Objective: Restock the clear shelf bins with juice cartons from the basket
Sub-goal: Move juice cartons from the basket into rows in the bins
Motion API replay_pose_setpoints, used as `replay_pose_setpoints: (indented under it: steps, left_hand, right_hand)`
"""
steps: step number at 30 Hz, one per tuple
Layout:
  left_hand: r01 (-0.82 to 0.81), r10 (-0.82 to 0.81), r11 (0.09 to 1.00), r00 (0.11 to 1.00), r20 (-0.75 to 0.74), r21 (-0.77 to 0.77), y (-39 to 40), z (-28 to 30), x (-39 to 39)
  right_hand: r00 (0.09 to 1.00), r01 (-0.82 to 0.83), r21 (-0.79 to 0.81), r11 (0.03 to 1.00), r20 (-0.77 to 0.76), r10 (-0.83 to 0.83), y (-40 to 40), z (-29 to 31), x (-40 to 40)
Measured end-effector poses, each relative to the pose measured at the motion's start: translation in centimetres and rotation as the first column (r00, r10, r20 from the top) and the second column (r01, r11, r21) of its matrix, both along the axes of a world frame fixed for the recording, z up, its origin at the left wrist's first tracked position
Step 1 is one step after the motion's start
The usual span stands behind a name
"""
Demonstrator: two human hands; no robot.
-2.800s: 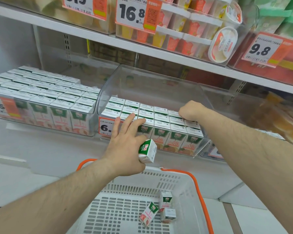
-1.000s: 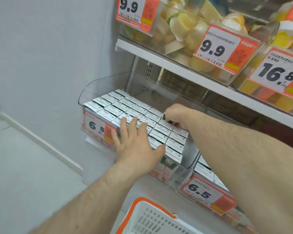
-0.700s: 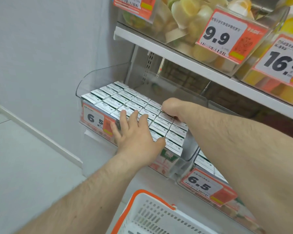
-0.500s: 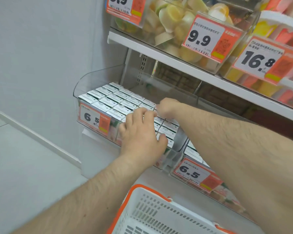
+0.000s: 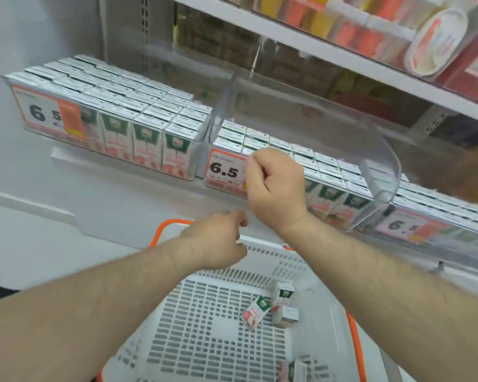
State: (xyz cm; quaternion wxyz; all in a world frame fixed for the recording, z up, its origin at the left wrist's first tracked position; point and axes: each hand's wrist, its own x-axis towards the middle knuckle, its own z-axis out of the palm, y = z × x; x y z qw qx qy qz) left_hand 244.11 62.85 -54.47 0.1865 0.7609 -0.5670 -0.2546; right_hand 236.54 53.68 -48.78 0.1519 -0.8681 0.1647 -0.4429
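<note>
1. Both our hands hold nothing: left hand (image 5: 218, 241) loosely curled over the basket (image 5: 353, 343), right hand (image 5: 273, 186) curled before the middle bin (image 5: 381, 172).
2. Cartons (image 5: 271, 307) lie in the basket at 5 o'clock.
3. We judge this between placements; next, reach down and grip one.

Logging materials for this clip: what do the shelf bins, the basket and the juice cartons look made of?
Middle shelf bin: clear glossy rigid plastic, probably acrylic; the cartons show through its walls. Basket: white moulded plastic with slotted holes, orange rim. Juice cartons in the basket: printed coated paperboard by their folded, boxy shape. Both hands are empty.
</note>
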Motion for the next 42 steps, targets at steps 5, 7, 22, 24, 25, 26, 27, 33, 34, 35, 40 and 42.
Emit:
replay_pose_setpoints:
  steps: [5,7,22,24,25,26,27,33,34,35,40,42]
  left_hand:
    - [0.127,-0.123,0.980,0.992,-0.039,0.156,-0.5,-3.3,-2.0]
    - [0.158,-0.150,0.970,0.987,-0.056,0.184,-0.8,-4.4,-2.5]
    - [0.035,0.159,0.876,0.920,-0.358,0.480,-4.9,-18.9,-8.4]
    - [0.049,0.166,0.877,0.902,-0.398,0.478,-5.4,-19.8,-9.2]
    - [0.049,0.166,0.882,0.898,-0.407,0.468,-5.8,-20.1,-9.4]
    - [0.044,0.168,0.889,0.894,-0.416,0.455,-6.3,-20.3,-9.6]
    - [0.036,0.173,0.897,0.889,-0.423,0.441,-6.7,-20.4,-9.7]
    - [0.002,0.211,0.899,0.875,-0.436,0.438,-7.5,-21.4,-9.7]
    - [-0.004,0.215,0.894,0.881,-0.422,0.448,-7.3,-21.7,-9.5]
    - [-0.012,0.222,0.888,0.887,-0.406,0.460,-7.1,-22.0,-9.3]
    - [-0.006,0.236,0.869,0.884,-0.404,0.495,-6.2,-22.5,-8.2]
    - [0.085,0.127,0.885,0.902,-0.413,0.458,-6.2,-22.2,-8.0]
  right_hand:
    - [0.902,0.368,0.382,0.848,-0.368,-0.226,-3.0,-9.8,-9.0]
    - [0.805,0.528,0.435,0.729,-0.529,-0.268,-4.5,-13.1,-11.8]
    - [-0.431,-0.089,-0.031,0.996,-0.900,-0.066,-1.4,-30.0,-21.9]
    - [-0.482,-0.178,-0.060,0.982,-0.865,-0.140,-0.7,-30.4,-22.1]
    - [-0.467,-0.213,-0.077,0.974,-0.868,-0.170,-0.5,-30.3,-22.3]
    - [-0.429,-0.237,-0.095,0.967,-0.882,-0.192,-0.5,-30.3,-22.5]
    - [-0.379,-0.238,-0.113,0.965,-0.904,-0.199,-0.6,-30.2,-22.6]
    - [-0.252,0.078,-0.151,0.985,-0.959,-0.127,-3.9,-30.1,-19.9]
    - [-0.272,0.105,-0.139,0.985,-0.957,-0.106,-4.6,-30.3,-19.5]
    - [-0.287,0.126,-0.120,0.985,-0.955,-0.080,-5.2,-30.4,-19.1]
    - [-0.287,0.189,0.033,0.981,-0.954,0.087,-7.2,-29.9,-17.4]
    - [-0.173,0.338,0.229,0.913,-0.938,0.300,-7.5,-28.5,-16.9]
